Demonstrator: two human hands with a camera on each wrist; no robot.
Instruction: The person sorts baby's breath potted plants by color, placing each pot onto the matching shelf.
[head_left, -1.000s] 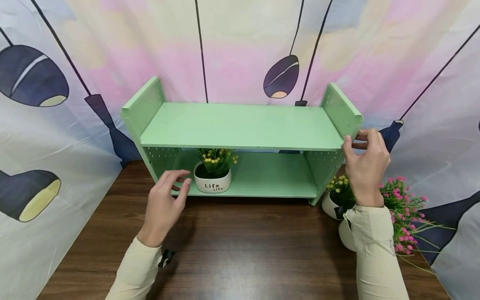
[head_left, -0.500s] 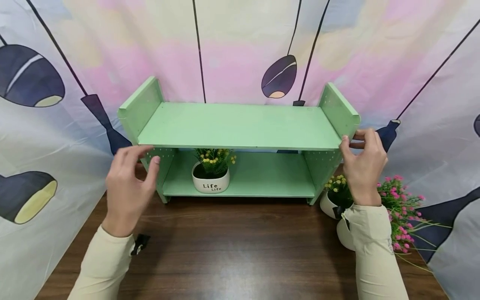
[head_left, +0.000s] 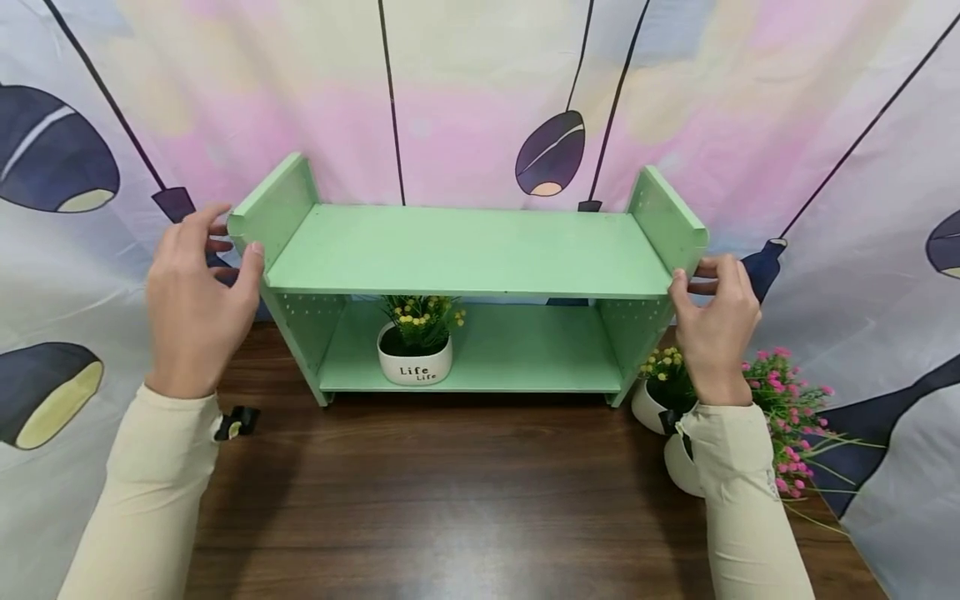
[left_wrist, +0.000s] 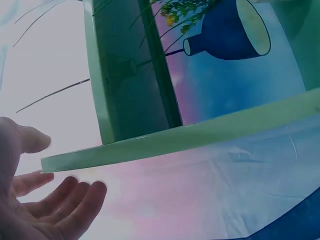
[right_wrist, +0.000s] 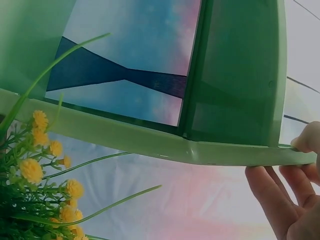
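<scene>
A pale green two-tier shelf [head_left: 465,250] stands on the dark wooden table [head_left: 450,483]. Beside the top front corner of its left side panel is my left hand [head_left: 197,300], thumb and fingers spread to either side of the edge. In the left wrist view a gap shows between the thumb [left_wrist: 34,139] and the panel [left_wrist: 145,146]. My right hand [head_left: 718,321] pinches the front edge of the right side panel, thumb on the inner face and fingers outside. A white "Life" pot [head_left: 415,367] with yellow flowers sits on the lower tier, left of centre.
Right of the shelf stand two more white pots, one with yellow flowers [head_left: 662,364] and one with pink flowers [head_left: 787,408], partly behind my right forearm. A patterned curtain [head_left: 480,100] hangs close behind the shelf.
My left hand has moved up and left, from beside the "Life" pot to the top of the left side panel. The right hand keeps its pinch on the right panel.
</scene>
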